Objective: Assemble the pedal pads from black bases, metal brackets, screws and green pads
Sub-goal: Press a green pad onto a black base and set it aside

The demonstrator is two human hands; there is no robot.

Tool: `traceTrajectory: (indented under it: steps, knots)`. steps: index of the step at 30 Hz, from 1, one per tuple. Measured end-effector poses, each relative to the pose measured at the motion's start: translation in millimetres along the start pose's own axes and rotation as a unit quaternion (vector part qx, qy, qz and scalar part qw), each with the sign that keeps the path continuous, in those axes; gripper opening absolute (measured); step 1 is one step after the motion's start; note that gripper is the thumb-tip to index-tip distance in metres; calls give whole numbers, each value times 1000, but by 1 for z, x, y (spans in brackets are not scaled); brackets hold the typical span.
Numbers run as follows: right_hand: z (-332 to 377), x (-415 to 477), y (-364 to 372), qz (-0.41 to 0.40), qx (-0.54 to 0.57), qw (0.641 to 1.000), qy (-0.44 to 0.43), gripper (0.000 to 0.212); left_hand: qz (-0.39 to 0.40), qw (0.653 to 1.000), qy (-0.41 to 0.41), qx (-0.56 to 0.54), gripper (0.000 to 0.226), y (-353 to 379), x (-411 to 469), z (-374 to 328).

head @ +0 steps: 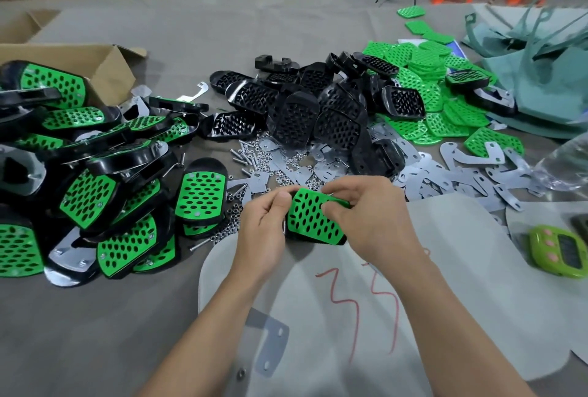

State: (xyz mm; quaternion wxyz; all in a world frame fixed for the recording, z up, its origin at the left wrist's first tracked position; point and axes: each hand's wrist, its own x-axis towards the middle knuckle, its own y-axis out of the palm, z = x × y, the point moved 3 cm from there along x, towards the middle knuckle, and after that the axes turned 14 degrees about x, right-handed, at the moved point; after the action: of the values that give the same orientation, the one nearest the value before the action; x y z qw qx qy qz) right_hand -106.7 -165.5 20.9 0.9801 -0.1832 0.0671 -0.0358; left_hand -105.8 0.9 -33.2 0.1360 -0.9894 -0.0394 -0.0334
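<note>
2 hands, left hand (265, 226) and right hand (366, 215), fingers pinching 1 green pad (313, 221) on 1 black base (318, 239).

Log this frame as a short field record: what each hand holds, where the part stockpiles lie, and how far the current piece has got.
left hand: left hand grips the left edge of the perforated green pad on a black plastic base
right hand: right hand pinches the same piece's right side
stage: pad seated on base; bracket and screws cannot be seen
finished stack: green-and-black pedal pads, left
bases: loose black bases, centre
pads: loose green pads, right
brackets: flat metal brackets, right of hands
hardware: small screws and nuts, beyond hands
</note>
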Motion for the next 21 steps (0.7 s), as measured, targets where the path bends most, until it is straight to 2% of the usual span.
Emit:
traceTrajectory:
  steps: [5, 8, 16, 19, 21]
  knots:
    - [17, 10, -3, 42, -124, 991, 5, 21, 3, 1000, -5, -2, 31, 1, 1, 1]
    - [21, 15, -3, 41, -137, 990, 9, 22, 5, 1000, -11, -6, 31, 2, 1, 1]
    - [4, 6, -4, -37, -50, 998, 32, 19, 23, 998, -41, -35, 24, 1, -1, -1]
    - [-3, -2, -2, -91, -32, 995, 12, 38, 31, 998, -49, -30, 22, 2, -4, 1]
    - [-11, -6, -4, -125, -71, 990, 5, 49, 22, 998, -51, -26, 24, 0, -5, 2]
